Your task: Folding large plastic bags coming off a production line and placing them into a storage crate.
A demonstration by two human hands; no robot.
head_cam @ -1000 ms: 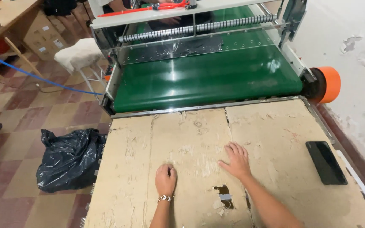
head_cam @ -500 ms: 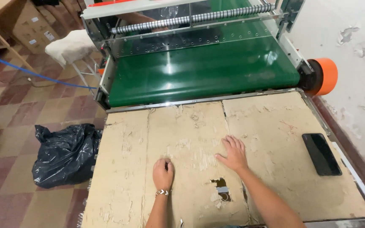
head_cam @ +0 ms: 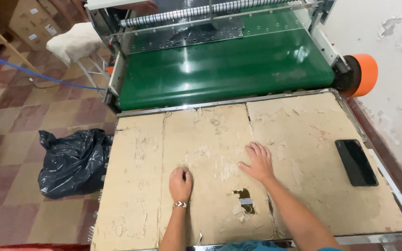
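Both forearms are cut off by the lower edge, and the machine's upper part runs out of view at the top. The left hand [head_cam: 180, 184] rests on the worn cardboard-covered tabletop [head_cam: 303, 139], fingers curled together into a loose fist. The right hand [head_cam: 257, 161] lies flat, fingers spread. One black phone [head_cam: 356, 162] lies well right of them; one green conveyor belt [head_cam: 224, 69] runs beyond the fingertips; one black bag [head_cam: 73, 160] sits left on the floor.
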